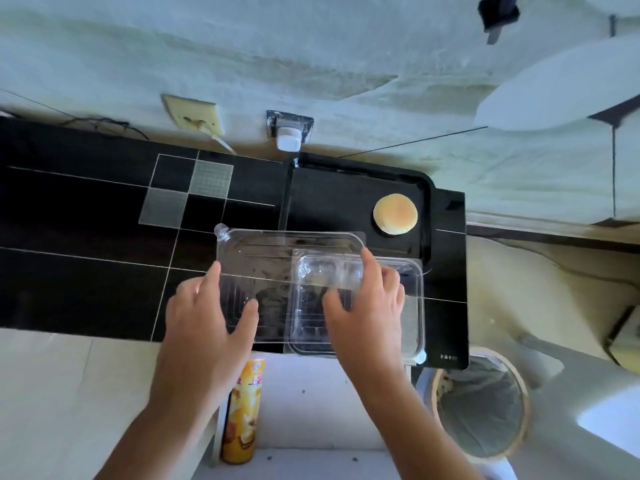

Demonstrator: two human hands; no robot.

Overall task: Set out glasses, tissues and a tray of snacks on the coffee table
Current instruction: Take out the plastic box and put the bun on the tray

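A clear plastic clamshell container [277, 258] lies open over the black counter, its two halves overlapping. My left hand [211, 313] holds its left half, thumb on top and fingers along the edge. My right hand [367, 303] grips the right half [412, 306], fingers curled over its rim. A black tray [332, 202] sits behind the container against the wall, with one round pale bun [395, 214] on its right part. A yellow tube of crisps [242, 410] stands below the counter's front edge, between my forearms.
The black tiled counter [86, 271] stretches to the left. A bin with a liner [481, 407] stands at the lower right. A wall socket [194, 116] and a white plug adapter [288, 136] are on the wall behind.
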